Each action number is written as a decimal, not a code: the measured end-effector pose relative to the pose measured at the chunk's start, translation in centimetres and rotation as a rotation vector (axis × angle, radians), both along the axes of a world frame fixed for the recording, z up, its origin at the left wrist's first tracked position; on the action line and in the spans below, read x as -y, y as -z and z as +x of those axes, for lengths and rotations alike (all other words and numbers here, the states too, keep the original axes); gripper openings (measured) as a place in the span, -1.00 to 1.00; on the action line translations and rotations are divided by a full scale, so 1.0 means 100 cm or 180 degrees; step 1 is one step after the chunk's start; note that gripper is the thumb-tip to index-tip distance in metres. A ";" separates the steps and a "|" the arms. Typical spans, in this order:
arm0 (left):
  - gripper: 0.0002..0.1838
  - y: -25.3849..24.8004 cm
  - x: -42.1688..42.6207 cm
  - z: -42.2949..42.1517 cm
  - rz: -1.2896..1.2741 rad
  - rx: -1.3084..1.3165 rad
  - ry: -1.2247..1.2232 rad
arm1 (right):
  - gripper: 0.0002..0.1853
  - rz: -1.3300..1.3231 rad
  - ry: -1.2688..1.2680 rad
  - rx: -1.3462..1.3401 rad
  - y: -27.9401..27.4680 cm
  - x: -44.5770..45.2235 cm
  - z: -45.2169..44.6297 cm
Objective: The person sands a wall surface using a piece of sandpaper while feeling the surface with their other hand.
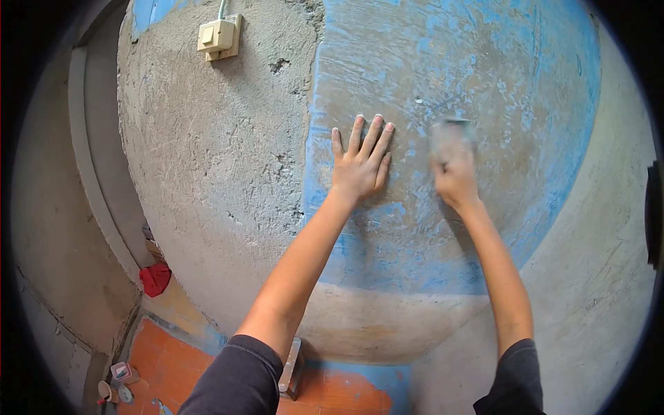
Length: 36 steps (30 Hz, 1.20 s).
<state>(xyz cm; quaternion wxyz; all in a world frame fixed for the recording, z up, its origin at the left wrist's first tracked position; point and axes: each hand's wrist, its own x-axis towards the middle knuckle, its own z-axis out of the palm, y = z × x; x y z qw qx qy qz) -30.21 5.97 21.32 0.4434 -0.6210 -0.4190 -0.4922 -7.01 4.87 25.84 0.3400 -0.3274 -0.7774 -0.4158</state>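
Note:
My left hand (361, 166) lies flat with fingers spread on the wall, where patchy blue paint (394, 235) is worn through to grey-brown. To its right, my right hand (456, 173) is closed around a flat grey scraper-like tool (452, 130), held against the same painted patch. Motion smears the tool and the fingers, so its exact kind is unclear. A small pale spot (418, 101) shows on the wall above and between the hands.
A cream light switch (216, 36) with a cable sits on rough bare plaster at upper left. Below are orange floor tiles (332, 391), a small stool-like object (291, 370), a red cloth (155, 279) and several small containers (124, 373). A doorway (111, 138) stands left.

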 end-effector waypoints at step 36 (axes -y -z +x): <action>0.11 0.173 0.027 0.172 -0.2212 0.0367 0.0280 | -0.27 -0.0317 0.0378 -0.1306 0.186 -0.013 0.178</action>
